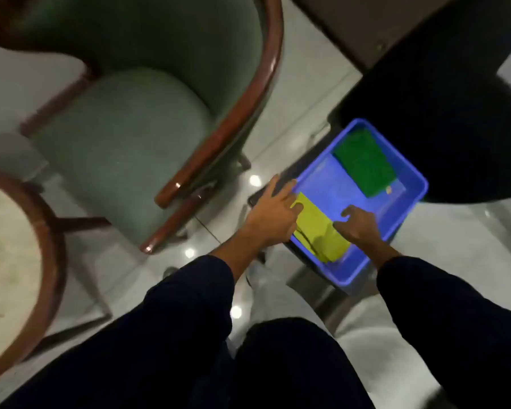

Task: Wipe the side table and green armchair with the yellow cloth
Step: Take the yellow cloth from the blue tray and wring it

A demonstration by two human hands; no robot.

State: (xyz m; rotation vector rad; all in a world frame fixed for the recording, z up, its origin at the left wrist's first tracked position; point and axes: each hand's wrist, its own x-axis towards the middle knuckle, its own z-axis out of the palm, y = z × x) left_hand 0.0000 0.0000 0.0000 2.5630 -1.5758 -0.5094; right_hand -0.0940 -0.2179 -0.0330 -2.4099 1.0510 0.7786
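A folded yellow cloth (pixel 317 230) lies in the near left part of a blue plastic tub (pixel 410 202) on the floor. My left hand (pixel 273 214) rests over the tub's left rim, fingers spread and touching the cloth's left edge. My right hand (pixel 359 224) is inside the tub with its fingertips on the cloth's right edge. Neither hand has a clear grip on it. The green armchair (pixel 124 137) with its brown wooden frame stands to the left. A round side table (pixel 6 240) with a pale top and wooden rim sits at the far left.
A folded green cloth (pixel 365 165) lies in the far part of the tub. A large dark rounded object (pixel 443 113) stands right behind the tub. The floor is glossy pale tile (pixel 469 231). My dark sleeves and legs fill the bottom of the view.
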